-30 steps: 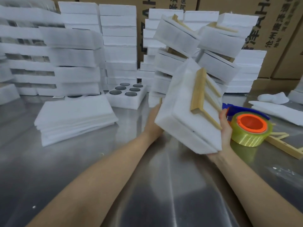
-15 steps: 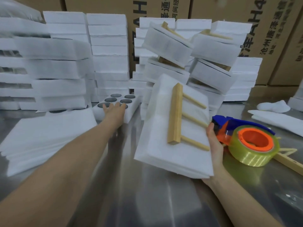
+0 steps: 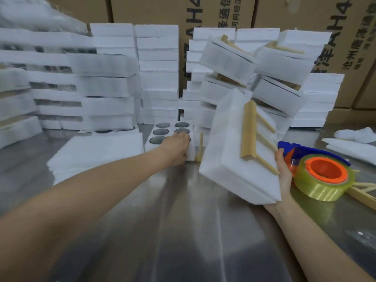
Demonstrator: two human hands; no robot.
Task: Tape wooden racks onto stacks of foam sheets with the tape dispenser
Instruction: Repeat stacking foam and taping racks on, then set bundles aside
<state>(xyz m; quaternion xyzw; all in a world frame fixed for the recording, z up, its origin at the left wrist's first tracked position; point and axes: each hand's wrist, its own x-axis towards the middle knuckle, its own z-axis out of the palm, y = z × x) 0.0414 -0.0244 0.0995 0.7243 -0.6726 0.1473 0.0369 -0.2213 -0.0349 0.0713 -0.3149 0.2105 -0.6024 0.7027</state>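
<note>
We see one blue tape dispenser [image 3: 323,176], with an orange core and a roll of yellowish clear tape, lying on the shiny metal desk [image 3: 183,220]. Just left of the dispenser, our right hand [image 3: 283,176] clamps one thick stack of white foam sheets [image 3: 230,159], thumb on its upper face and fingers hidden beneath. The stack is lifted off the desk and tilted. On its upper face lies one pale wooden rack [image 3: 249,131], a thick rail with three thin rungs.

Farther left of the dispenser, our left hand [image 3: 177,147] rests on one white foam block with round holes [image 3: 162,132]. Five holes show. We cannot tell whether this hand grips the block or only lies on it. Farther left again sits one flat pile of loose white foam sheets [image 3: 97,153].

Just right of the dispenser, a second wooden rack [image 3: 362,195] lies on the desk, partly out of view. Behind the dispenser lean at least four foam bundles with racks on them [image 3: 227,55].
</note>
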